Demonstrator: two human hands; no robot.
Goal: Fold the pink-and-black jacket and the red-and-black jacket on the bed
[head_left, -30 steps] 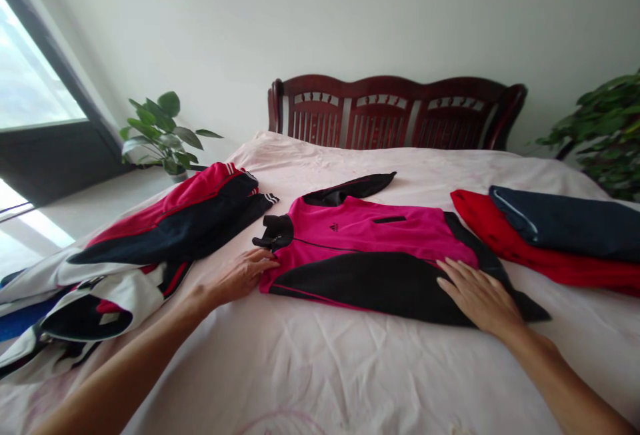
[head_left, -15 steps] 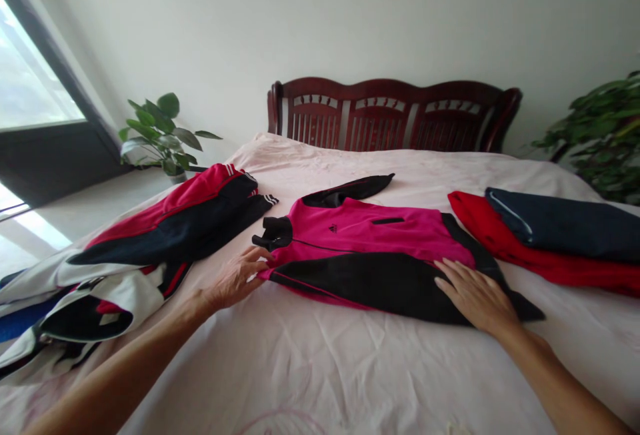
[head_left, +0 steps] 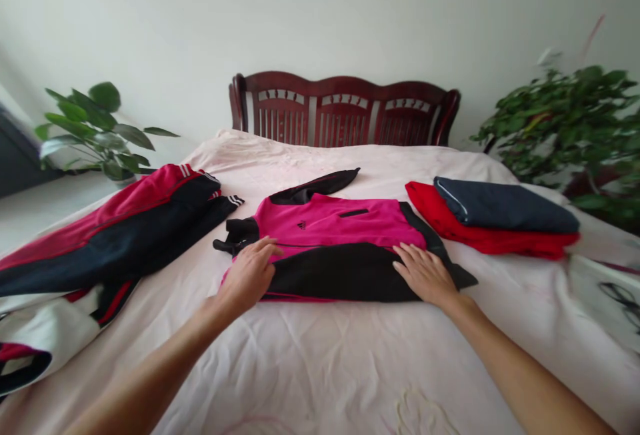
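Across the bed (head_left: 340, 368) lies a pink-and-black track jacket (head_left: 350, 229), its outstretched far sleeve (head_left: 320, 186) calling, I'd judge, for a reach over. Smoothing the near sleeve (head_left: 340, 275) looks in hand: right hand (head_left: 427, 273) flat and open on it, left hand (head_left: 250, 271) bent at the shoulder, grip unclear.

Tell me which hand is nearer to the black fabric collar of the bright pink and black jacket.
Left. The left hand is on the jacket, just beside its collar; the right hand lies over its nearer black sleeve, by the hem end.
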